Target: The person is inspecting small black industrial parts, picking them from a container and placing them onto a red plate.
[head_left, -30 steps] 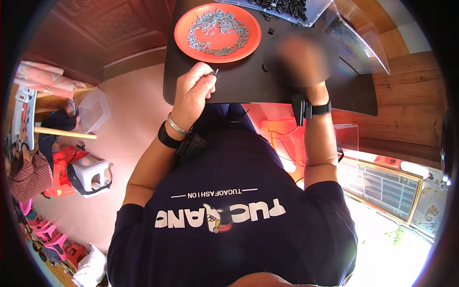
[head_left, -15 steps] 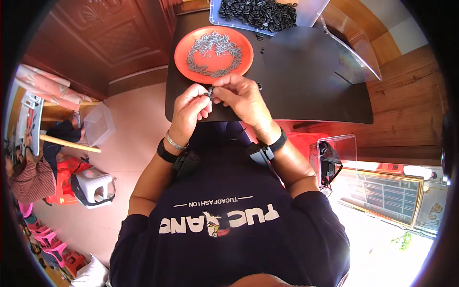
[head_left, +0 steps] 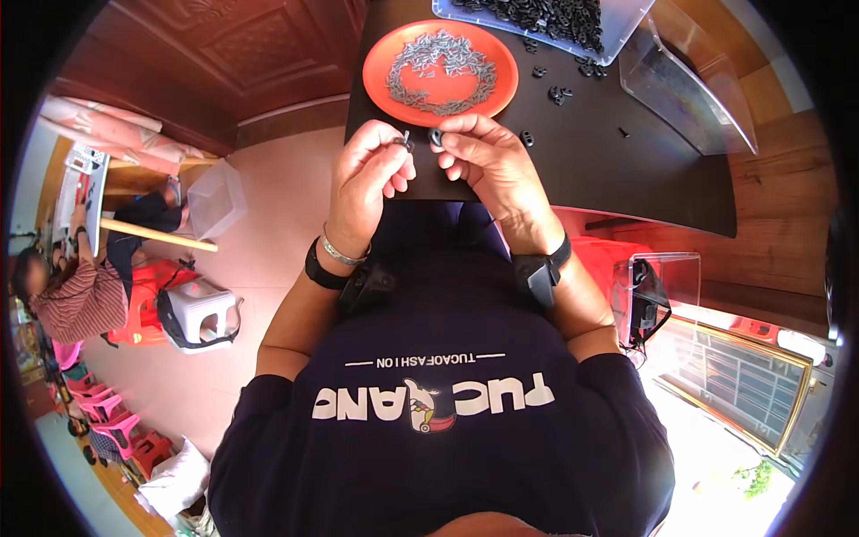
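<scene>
Over the near left edge of the dark table, my left hand (head_left: 365, 174) pinches a small metal pin with a dark part (head_left: 405, 141) between thumb and forefinger; its exact kind is too small to tell. Just to the right, my right hand (head_left: 501, 170) grips a small black oval piece with a hole (head_left: 437, 139) in its fingertips. A narrow gap separates the two pieces. Right behind my hands lies an orange-red plate (head_left: 380, 96), with many short silvery metal pins (head_left: 445, 49) spread in a ring on it.
At the back, a clear plastic bin (head_left: 617, 43) holds a heap of black pieces (head_left: 555, 18). Loose black pieces (head_left: 560, 95) lie on the dark table (head_left: 626, 179). A clear lid (head_left: 680, 89) leans at the right. Another person (head_left: 80, 300) sits far left.
My hands have moved apart; before, they met at one dark piece. Now each holds its own small piece. The whole view has shifted, and the plate appears farther right and higher.
</scene>
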`<state>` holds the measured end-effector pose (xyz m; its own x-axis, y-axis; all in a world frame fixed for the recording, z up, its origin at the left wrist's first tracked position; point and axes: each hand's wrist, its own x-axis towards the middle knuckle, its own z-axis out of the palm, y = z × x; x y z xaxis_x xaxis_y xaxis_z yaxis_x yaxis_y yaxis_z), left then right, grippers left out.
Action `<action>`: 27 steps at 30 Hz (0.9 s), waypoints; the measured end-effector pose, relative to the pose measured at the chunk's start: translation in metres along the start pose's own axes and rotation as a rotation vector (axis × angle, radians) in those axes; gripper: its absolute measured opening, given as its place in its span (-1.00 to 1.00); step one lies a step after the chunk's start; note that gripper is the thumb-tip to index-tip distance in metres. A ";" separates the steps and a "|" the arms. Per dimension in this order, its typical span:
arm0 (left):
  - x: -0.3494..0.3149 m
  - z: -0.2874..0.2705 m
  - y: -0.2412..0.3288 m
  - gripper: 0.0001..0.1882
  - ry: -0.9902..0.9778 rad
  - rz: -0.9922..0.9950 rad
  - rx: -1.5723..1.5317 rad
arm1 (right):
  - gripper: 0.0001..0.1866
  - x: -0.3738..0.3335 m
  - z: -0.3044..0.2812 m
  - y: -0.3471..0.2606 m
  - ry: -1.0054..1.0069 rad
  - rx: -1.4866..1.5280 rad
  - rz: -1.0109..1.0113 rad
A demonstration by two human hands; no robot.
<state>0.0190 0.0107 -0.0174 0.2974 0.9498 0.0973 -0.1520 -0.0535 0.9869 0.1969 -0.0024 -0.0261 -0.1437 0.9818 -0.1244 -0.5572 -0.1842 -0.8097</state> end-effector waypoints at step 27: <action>-0.003 0.005 -0.005 -0.84 -0.047 -0.028 0.082 | -0.86 -0.010 0.001 0.004 0.037 -0.127 -0.213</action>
<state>0.0235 0.0062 -0.0222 0.3446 0.9359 0.0734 -0.0661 -0.0538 0.9964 0.1953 -0.0133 -0.0271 -0.0025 0.9993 0.0372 -0.4644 0.0318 -0.8851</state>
